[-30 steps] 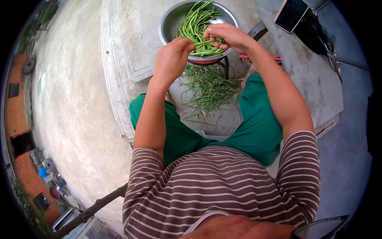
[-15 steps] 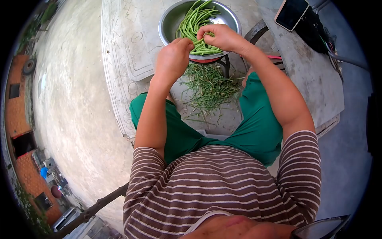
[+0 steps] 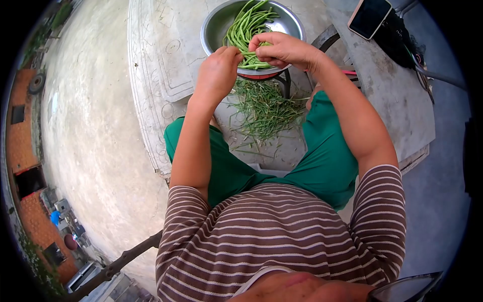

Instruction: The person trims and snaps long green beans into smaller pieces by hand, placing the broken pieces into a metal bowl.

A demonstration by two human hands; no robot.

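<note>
Green beans point(image 3: 248, 25) lie in your metal bowl point(image 3: 288, 27); your left hand point(image 3: 219, 69) and right hand point(image 3: 289, 50) both clamp their grip on beans.

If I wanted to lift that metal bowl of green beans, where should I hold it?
Probably by the rim of the metal bowl, left and right, coming from outside: its round edge is bare there, while the left hand and right hand cross the near edge.

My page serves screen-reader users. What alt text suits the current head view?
A left hand and a right hand nearly meet at the near side of a metal bowl of green beans. A pile of green scraps lies between green-clad legs.
</note>
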